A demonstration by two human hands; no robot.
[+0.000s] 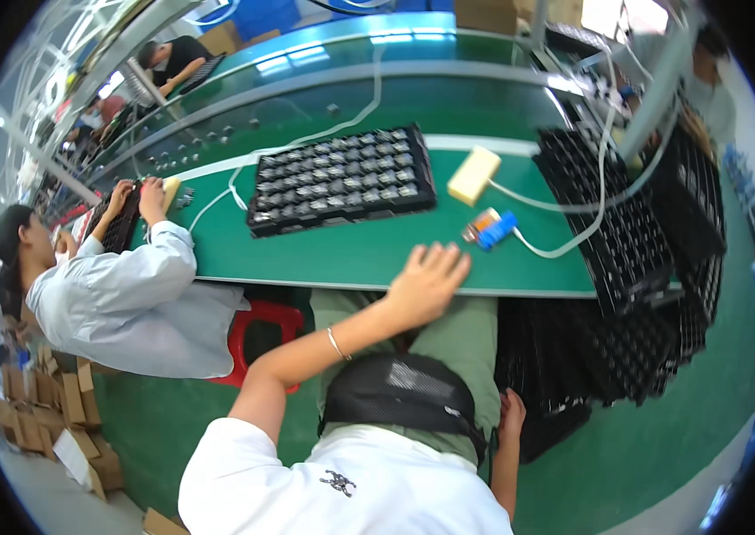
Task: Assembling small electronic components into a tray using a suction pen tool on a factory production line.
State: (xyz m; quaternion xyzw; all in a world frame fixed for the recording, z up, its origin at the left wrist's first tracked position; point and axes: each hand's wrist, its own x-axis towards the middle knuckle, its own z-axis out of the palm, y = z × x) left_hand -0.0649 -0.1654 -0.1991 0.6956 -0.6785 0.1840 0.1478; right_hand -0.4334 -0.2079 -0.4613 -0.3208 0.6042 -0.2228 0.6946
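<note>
My left hand (pixel 431 281) lies on the near edge of the green table, fingers stretched out and apart, holding nothing. Beyond its fingertips sits a small blue block (pixel 497 230) with an orange and silvery end and a white cable. A pale yellow block (pixel 474 176) lies farther back, a cable running from it to the right. Left of these, a black tray (pixel 292 225) is filled with rows of small dark, shiny round parts. My right hand (pixel 511 414) hangs low beside my right hip, next to stacked black trays (pixel 565 343); its grip is not clear.
More black trays (pixel 605 214) lean at the table's right end, near a metal post (pixel 660 94). At my left a co-worker (pixel 119 290) in a pale shirt works at the table, by a red stool (pixel 261 330). Small metal parts (pixel 208 136) lie on the far surface. Cardboard boxes (pixel 52 401) lie lower left.
</note>
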